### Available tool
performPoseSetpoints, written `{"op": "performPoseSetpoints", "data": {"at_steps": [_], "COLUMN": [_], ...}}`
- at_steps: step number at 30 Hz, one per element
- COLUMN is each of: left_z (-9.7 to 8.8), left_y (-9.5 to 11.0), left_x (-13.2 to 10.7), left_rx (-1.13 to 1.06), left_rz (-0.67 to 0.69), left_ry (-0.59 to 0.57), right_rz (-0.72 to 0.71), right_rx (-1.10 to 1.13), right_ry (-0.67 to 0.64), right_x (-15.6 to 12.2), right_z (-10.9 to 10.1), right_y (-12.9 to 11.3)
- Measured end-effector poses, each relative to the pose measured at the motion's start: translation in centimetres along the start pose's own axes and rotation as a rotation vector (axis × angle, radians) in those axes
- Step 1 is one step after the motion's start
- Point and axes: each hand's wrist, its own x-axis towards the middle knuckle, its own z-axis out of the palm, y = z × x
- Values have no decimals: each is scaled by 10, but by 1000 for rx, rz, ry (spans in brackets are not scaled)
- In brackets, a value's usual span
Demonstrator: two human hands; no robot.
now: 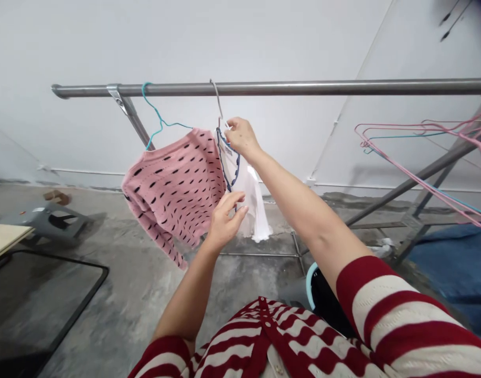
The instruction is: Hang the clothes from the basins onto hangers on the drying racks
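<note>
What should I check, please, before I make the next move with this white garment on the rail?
1. Hook of the metal hanger over the steel rail: ok.
2. Right hand pinching the top of the white garment: ok.
3. Left hand touching the garment: cannot tell.
4. Hanger seated inside the garment's blue-trimmed neck: cannot tell, it is hidden.
5. Pink knit sweater hanging on its teal wire hanger: ok.
6. Gap between sweater and white garment: not ok, their edges meet.

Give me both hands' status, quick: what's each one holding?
Left hand: partly open, nothing visibly held.
Right hand: closed, pinching the white top at its blue-trimmed neckline.
</note>
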Motion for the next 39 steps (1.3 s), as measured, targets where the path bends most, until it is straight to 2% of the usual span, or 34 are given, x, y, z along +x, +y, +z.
{"op": "performPoseSetpoints", "data": {"at_steps": [3, 6, 9, 12, 17, 20, 22, 25, 31, 33, 35, 37, 38, 39], "left_z": [-12, -21, -20, -3, 53, 83, 93, 97, 95, 97, 99, 100, 102, 104], "left_y": [-8, -15, -20, -26, -45, -56, -62, -64, -48, -46, -49, -56, -59, -61], "left_x": [-8, -9, -5, -1, -1, -7, -10, -14, -21, -21, -19, -17, -16, -16], "left_rx": [-98, -130, -185, -195, 28, 125, 171, 201, 65, -85, -242, -306, -307, -306], "left_rz": [-157, -279, -311, -317, -306, -290, -342, -407, -329, -444, -631, -771, -799, -811], "left_ry": [104, 257, 365, 377, 132, 18, -35, -184, -570, -655, -647, -571, -544, -534], "right_rz": [93, 125, 224, 404, 629, 683, 681, 682, 848, 885, 898, 889, 862, 812], "right_rx": [39, 177, 293, 381, 484, 501, 464, 399, 267, 187, 159, 209, 244, 281], "right_ry": [128, 174, 209, 212, 152, 200, 231, 247, 261, 202, 92, 31, 79, 194], "right_x": [-9, -40, -97, -169, -273, -315, -337, -366, -408, -418, -428, -438, -442, -445], "right_z": [-20, -50, -75, -90, -100, -111, -121, -139, -177, -189, -201, -212, -218, -223], "right_y": [-16, -35, -43, -38, -38, -52, -58, -55, -28, -23, -18, -13, -11, -9]}}
